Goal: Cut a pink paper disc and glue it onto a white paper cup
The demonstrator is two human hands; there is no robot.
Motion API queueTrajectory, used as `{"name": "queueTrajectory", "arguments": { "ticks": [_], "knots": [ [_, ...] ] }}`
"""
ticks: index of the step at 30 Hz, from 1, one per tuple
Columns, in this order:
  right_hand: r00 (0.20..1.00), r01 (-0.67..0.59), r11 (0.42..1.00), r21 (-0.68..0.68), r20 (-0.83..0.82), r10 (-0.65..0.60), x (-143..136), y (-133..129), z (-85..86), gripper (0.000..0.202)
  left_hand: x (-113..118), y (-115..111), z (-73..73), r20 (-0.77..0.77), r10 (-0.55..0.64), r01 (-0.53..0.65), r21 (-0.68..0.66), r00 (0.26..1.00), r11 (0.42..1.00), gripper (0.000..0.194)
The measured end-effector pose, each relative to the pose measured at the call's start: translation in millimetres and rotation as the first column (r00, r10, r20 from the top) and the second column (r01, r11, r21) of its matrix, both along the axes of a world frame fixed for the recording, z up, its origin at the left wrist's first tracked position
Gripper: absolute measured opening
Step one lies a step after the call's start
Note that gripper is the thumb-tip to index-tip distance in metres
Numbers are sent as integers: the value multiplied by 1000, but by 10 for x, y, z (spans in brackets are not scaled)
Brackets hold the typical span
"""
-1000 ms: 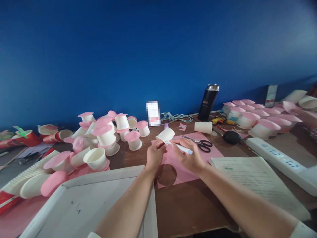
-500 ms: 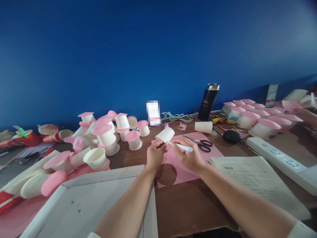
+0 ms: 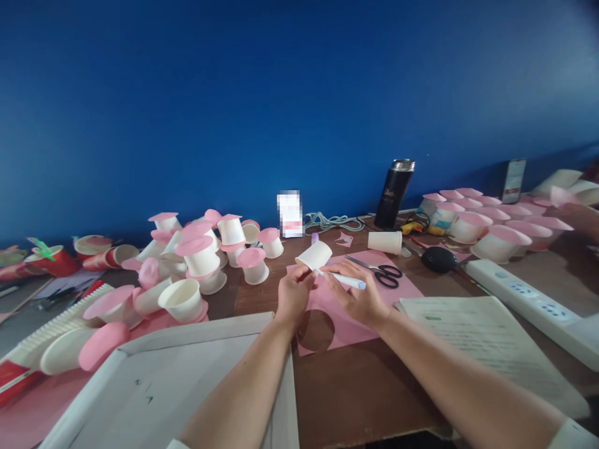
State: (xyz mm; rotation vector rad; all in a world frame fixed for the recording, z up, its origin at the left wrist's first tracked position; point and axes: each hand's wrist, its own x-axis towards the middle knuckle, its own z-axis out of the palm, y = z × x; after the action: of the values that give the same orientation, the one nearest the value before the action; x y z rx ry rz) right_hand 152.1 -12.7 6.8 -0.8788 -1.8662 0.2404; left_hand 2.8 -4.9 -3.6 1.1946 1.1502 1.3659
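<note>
A small white paper cup (image 3: pixel 314 254) lies tilted on its side, its lower edge gripped by the fingers of my left hand (image 3: pixel 292 294). In my right hand (image 3: pixel 359 294) is a white pen (image 3: pixel 349 280) with a pale purple end, its tip at the cup's near edge. Just behind the cup shows a purple cap (image 3: pixel 315 237). Under both hands lies a sheet of pink paper (image 3: pixel 355 327) with a round hole cut in it. Black-handled scissors (image 3: pixel 388 275) rest on that sheet, to the right of my right hand.
Several white cups with pink paper tops (image 3: pixel 253 265) crowd the left. A white box lid (image 3: pixel 187 386) lies in front. Another cup (image 3: pixel 384 242), a black flask (image 3: pixel 394 196), a printed booklet (image 3: pixel 486 343) and a power strip (image 3: pixel 528 299) stand or lie rightward. A co-worker's hand is blurred far right.
My hands, the cup and the pen have hardly shifted; the pen tip stays at the cup's edge. At the far right, the co-worker's hand has moved up and back.
</note>
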Motion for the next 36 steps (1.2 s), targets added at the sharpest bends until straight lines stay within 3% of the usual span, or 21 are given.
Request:
{"name": "queueTrajectory", "arguments": {
  "ticks": [7, 22, 28, 33, 36],
  "knots": [
    [994, 82, 996, 17, -72, -81, 10, 2, 9, 18, -18, 5, -13, 95, 2, 3, -55, 995, 998, 26],
    [998, 55, 998, 13, -43, -54, 3, 29, -48, 18, -16, 50, -96, 128, -30, 33, -22, 991, 999, 22],
    [1000, 31, 1000, 1, 5, -31, -12, 21, -49, 14, -20, 45, -84, 133, -59, 61, -15, 989, 998, 26],
    [994, 103, 995, 15, -30, -103, -11, 40, -64, 15, -12, 49, -77, 130, -23, 27, -31, 991, 999, 23],
    [999, 51, 999, 5, -2, -51, -9, 30, -56, 16, -12, 40, -58, 115, -29, 33, -33, 993, 999, 24]
  ]
}}
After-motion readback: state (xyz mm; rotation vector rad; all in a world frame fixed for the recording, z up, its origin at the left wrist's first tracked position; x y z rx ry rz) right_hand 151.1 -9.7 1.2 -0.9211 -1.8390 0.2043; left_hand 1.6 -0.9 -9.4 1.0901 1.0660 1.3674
